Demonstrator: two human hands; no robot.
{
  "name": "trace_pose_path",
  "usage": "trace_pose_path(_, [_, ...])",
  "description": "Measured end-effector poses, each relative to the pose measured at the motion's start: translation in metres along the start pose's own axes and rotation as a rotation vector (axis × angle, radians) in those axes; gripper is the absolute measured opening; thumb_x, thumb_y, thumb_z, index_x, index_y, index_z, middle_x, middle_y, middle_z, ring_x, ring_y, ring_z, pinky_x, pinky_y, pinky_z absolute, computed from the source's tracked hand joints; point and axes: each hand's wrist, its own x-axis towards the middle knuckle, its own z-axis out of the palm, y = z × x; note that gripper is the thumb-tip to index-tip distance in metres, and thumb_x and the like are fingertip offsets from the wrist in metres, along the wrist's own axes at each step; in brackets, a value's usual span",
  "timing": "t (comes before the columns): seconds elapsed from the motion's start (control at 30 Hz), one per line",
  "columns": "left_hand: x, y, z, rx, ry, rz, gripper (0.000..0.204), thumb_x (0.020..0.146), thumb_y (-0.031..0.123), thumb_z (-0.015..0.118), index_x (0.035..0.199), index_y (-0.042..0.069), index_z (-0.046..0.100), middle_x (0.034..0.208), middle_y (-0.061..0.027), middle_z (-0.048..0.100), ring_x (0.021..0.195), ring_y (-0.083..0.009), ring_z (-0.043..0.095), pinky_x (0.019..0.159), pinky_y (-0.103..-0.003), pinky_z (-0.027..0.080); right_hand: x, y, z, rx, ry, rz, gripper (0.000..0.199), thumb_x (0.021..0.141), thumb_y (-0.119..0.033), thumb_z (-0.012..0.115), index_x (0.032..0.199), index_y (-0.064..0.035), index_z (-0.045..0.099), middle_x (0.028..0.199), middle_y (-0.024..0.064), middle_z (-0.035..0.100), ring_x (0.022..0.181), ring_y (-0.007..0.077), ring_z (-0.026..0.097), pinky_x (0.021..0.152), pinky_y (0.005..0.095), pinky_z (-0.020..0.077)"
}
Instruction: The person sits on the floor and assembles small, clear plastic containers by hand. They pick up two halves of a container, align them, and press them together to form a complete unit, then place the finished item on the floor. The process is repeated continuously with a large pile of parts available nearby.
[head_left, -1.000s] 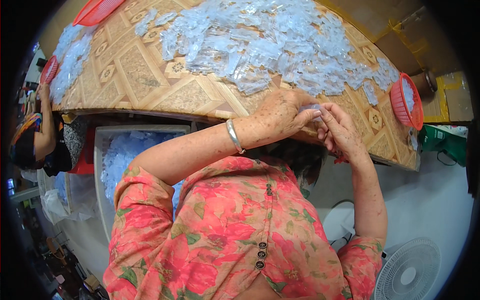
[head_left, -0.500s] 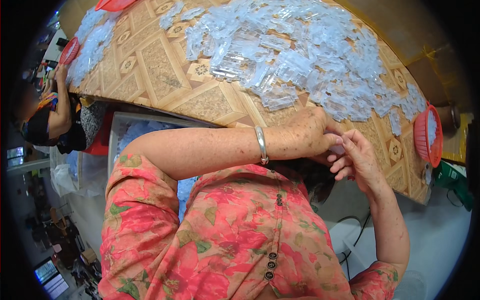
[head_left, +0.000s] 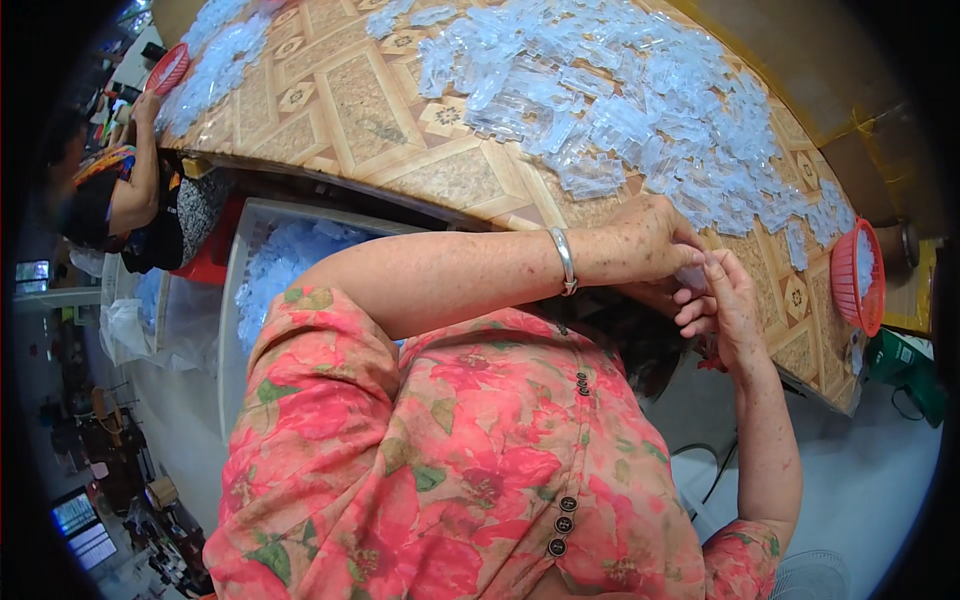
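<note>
Both hands meet at the near edge of the table, right of the middle. My left hand [head_left: 645,240], with a silver bangle on its wrist, is bent over with its fingers closed on a small clear plastic piece [head_left: 692,276]. The thumb and forefinger of my right hand [head_left: 732,305] pinch the same piece from the other side, its other fingers curled. Fingers cover most of the piece, so its exact shape is hidden. Just beyond the hands lies a broad heap of flat clear plastic parts [head_left: 610,125] with a bluish look.
A red plastic basket [head_left: 853,280] with clear pieces stands at the table's right end. Left of my body sits a white crate [head_left: 240,250] of similar pieces. At the far left a co-worker's arm [head_left: 140,190] reaches toward another red basket [head_left: 167,70]. Cardboard [head_left: 840,60] rises behind the table.
The view has shifted, so the table and crate sit differently in it. My hands stay together at the table edge, and slightly more of the clear piece shows between them.
</note>
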Motion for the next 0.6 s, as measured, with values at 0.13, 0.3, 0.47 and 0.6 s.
trace_pose_path(0.13, [-0.039,-0.011,-0.005,0.027,0.145,0.202,0.025,0.089,0.017,0.069,0.111,0.007,0.075,0.094,-0.0158,0.075,0.082,-0.0229,0.073,0.070,-0.037,0.057,-0.004,0.008,0.001,-0.018,0.006,-0.067,0.062,0.096,-0.054,0.060,0.128,-0.0024,0.050,0.079,0.0099,0.066,0.057,0.0113,0.067,0.043,0.0210,0.0531])
trace_pose_path(0.3, [-0.150,-0.012,-0.104,0.161,-0.164,-0.158,0.024,0.092,0.022,0.069,0.107,0.004,0.074,0.097,-0.0085,0.076,0.072,-0.0153,0.071,0.065,-0.030,0.057,-0.009,0.014,0.003,-0.030,0.016,-0.143,0.067,0.097,-0.054,0.059,0.135,-0.0003,0.048,0.079,0.0086,0.065,0.057,0.0106,0.066,0.043,0.0192,0.0510])
trace_pose_path(0.47, [-0.269,-0.053,-0.157,0.795,-0.692,-1.016,0.028,0.085,0.033,0.072,0.081,0.006,0.076,0.064,-0.0118,0.070,0.063,-0.0256,0.071,0.067,-0.040,0.056,-0.007,0.017,0.002,0.012,-0.023,-0.143,0.057,0.100,-0.049,0.057,0.130,-0.0014,0.052,0.079,0.0079,0.065,0.057,0.0098,0.065,0.043,0.0187,0.0504])
trace_pose_path(0.6, [-0.276,-0.043,-0.161,0.850,-0.560,-0.816,0.022,0.083,0.028,0.075,0.079,0.007,0.076,0.069,-0.0102,0.071,0.067,-0.0235,0.072,0.068,-0.037,0.056,-0.004,0.021,0.001,0.020,-0.026,-0.147,0.052,0.101,-0.047,0.057,0.128,-0.0023,0.054,0.079,0.0075,0.066,0.057,0.0093,0.066,0.043,0.0182,0.0501])
